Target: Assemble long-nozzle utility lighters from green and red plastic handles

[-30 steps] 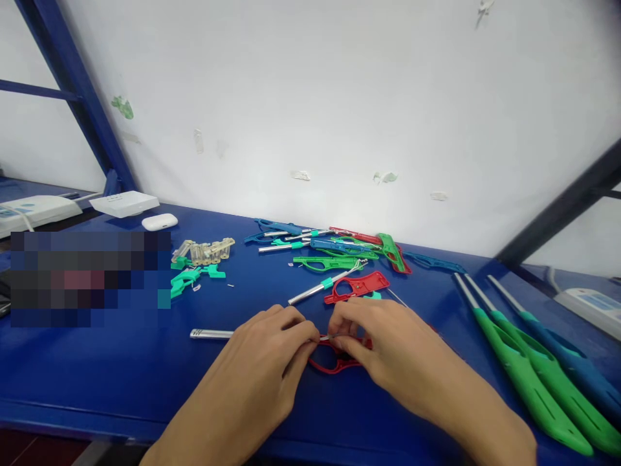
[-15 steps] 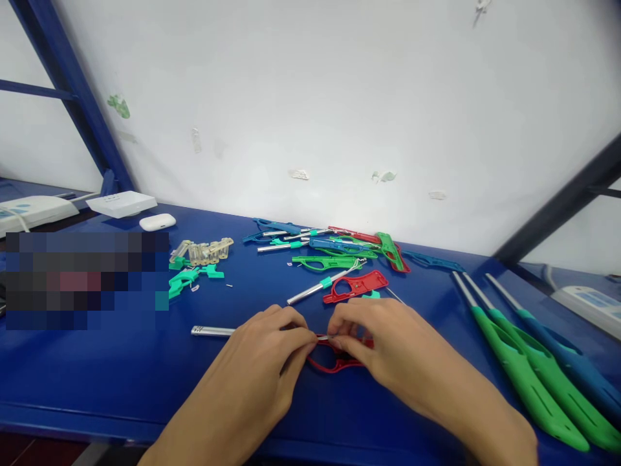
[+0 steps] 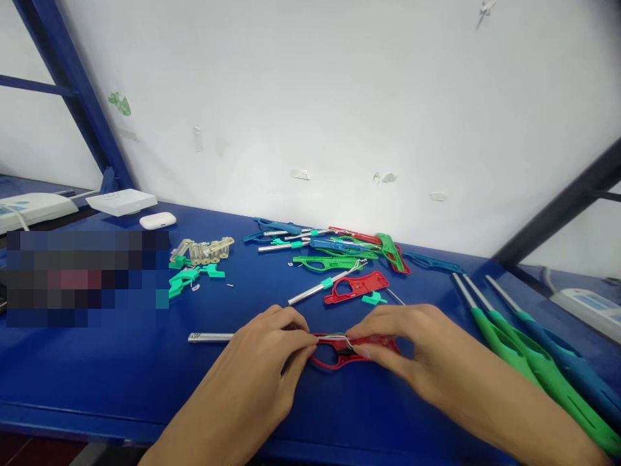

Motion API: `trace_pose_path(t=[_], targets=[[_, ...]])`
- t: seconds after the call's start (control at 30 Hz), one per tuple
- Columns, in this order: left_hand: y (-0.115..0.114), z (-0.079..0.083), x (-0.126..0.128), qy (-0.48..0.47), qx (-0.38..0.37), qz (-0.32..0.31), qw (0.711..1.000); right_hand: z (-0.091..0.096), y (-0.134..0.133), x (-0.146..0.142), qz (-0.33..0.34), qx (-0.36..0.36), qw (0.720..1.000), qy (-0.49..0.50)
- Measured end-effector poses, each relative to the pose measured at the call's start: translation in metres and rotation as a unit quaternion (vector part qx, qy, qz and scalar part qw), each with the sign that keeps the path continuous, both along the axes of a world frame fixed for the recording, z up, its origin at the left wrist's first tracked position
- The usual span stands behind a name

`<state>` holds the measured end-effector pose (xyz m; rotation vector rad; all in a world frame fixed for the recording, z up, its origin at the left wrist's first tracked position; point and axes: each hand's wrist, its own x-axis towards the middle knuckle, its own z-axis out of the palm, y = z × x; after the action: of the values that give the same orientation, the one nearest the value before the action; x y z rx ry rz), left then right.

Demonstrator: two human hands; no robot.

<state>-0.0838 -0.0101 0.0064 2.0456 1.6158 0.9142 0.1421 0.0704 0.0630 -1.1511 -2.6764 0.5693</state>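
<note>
A red lighter shell half [image 3: 330, 365] lies on the blue table with its inside facing up. White wires [image 3: 334, 337] and a small black part [image 3: 344, 352] show in it. From its left end a silver metal tube [image 3: 209, 338] sticks out. My left hand [image 3: 272, 356] pinches the lighter where the tube meets the shell; the fingers cover that spot. My right hand [image 3: 392, 343] is closed over the shell's middle, thumb and forefinger at the wires and the black part.
Beyond my hands lie another red shell half [image 3: 359, 286], a silver tube with wires [image 3: 310, 291] and a pile of coloured shells [image 3: 334, 244]. Teal triggers [image 3: 187, 279] and clear fuel tanks [image 3: 206, 250] lie left. Assembled green lighters [image 3: 509, 353] and a blue one [image 3: 557, 343] lie right.
My right hand has shifted right along the red shell, uncovering the wires and black part. My left hand keeps its pinch, and the tube has tilted slightly.
</note>
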Motion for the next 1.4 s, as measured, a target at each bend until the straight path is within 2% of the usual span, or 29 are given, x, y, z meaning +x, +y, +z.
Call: trace_pose_path(t=[0.23,0.57,0.83,1.2,1.4], targets=[[-0.002,0.000,0.000,0.011,0.009,-0.004,1.000,0.001,0.007,0.013,-0.045,-0.053,0.997,-0.027],[0.001,0.000,0.003,0.017,0.023,-0.010,1.000,0.000,0.014,0.005,0.013,-0.105,0.994,-0.004],[0.004,-0.008,0.001,0.038,0.040,-0.015,0.998,-0.001,0.015,0.001,0.020,-0.100,0.995,0.001],[0.004,-0.009,0.001,0.031,0.053,-0.026,0.998,-0.004,0.016,-0.001,0.022,-0.109,0.994,0.015],[0.000,0.002,0.011,0.022,0.087,-0.046,0.995,-0.006,0.015,-0.001,0.023,-0.106,0.994,0.019]])
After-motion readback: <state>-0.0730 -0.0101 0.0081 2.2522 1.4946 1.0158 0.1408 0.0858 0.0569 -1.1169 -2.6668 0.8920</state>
